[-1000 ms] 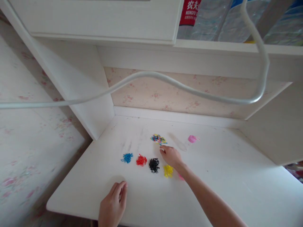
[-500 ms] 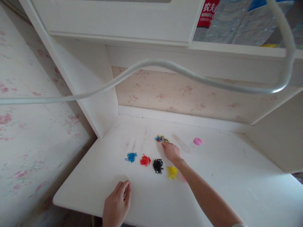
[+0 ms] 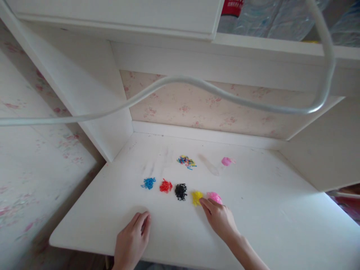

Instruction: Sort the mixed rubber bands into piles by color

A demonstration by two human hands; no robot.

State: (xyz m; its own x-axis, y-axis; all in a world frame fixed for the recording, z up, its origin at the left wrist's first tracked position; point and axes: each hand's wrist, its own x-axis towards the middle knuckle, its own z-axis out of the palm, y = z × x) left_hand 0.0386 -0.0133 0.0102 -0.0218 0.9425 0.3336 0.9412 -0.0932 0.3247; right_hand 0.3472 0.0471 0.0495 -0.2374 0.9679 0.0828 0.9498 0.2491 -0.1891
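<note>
My right hand [image 3: 221, 217] is pinched closed at the edge of a pile of yellow rubber bands [image 3: 197, 197]; what its fingertips hold is too small to make out. A pink pile [image 3: 214, 197] lies just beyond that hand, partly covered by it. To the left, in a row, are piles of black [image 3: 180, 191], red [image 3: 165, 186] and blue rubber bands [image 3: 148, 183]. Farther back sits a mixed-colour pile of bands [image 3: 186, 161]. My left hand [image 3: 132, 237] rests near the front edge, fingers curled together, with anything inside them hidden.
A clear bag with a pink part [image 3: 226, 161] lies at the back right of the white table [image 3: 270, 225]. A pale tube [image 3: 180, 79] crosses the view above the table. Bottles [image 3: 258, 18] stand on the shelf at upper right.
My right hand has moved from the mixed pile toward me, to the yellow pile. The pink pile now shows more. My left hand stays curled in place while the view has shifted slightly.
</note>
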